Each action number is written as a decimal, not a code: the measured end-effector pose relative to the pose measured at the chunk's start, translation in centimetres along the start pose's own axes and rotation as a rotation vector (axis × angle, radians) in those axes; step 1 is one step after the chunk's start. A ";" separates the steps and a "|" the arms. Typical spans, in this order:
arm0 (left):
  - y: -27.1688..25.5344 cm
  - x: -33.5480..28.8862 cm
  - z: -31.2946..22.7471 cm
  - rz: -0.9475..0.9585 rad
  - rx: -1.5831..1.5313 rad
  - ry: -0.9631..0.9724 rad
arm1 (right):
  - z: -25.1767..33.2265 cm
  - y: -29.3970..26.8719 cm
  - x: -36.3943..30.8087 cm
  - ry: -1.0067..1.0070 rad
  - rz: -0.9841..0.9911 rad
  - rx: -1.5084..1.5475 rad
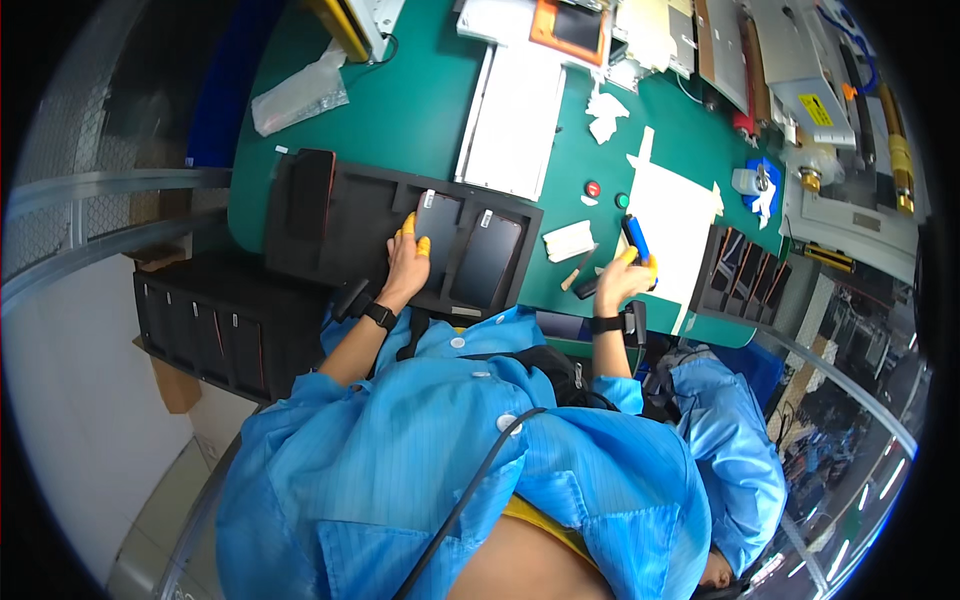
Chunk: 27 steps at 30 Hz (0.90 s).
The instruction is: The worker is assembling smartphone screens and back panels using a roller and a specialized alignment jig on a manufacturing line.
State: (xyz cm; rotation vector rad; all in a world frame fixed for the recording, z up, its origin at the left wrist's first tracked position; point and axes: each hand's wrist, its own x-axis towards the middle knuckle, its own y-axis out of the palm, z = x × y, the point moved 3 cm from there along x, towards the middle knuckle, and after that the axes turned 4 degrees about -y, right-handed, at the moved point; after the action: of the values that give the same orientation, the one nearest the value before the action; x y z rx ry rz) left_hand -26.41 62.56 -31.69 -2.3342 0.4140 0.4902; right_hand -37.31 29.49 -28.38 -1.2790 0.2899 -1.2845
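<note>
With my left hand (406,268) I touch the edge of a dark, glossy panel (440,225) in a black tray (365,215), yellow fingertip covers (424,246) probably sparing it smudges; whether I'm pinching it, I cannot tell. My right hand (622,283) grips a smooth blue cylindrical tool (636,236). Matte and foam-like, the tray seems moulded to separate neighbouring panels, on the green counter (400,115).

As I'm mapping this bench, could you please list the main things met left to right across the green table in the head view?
Clear plastic pouch, left hand, rightmost large dark panel, white pad, right hand, slotted black tray.
</note>
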 end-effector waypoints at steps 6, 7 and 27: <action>-5.1 -2.1 -0.4 -0.333 -0.110 0.087 | 22.5 -3.2 -9.0 -0.650 1.201 0.756; -6.8 -2.3 -0.7 -0.423 -0.288 -0.020 | 24.1 -2.2 -11.6 -0.728 1.256 0.822; -15.0 -2.8 -8.7 -0.328 -0.966 0.071 | 33.9 6.4 -29.2 0.945 1.220 0.870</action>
State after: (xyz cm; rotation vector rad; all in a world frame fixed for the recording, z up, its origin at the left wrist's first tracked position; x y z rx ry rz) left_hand -20.56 67.48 -15.83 -3.2629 -0.2576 0.5090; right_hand -18.08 69.84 -35.05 0.3758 0.8758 -0.6425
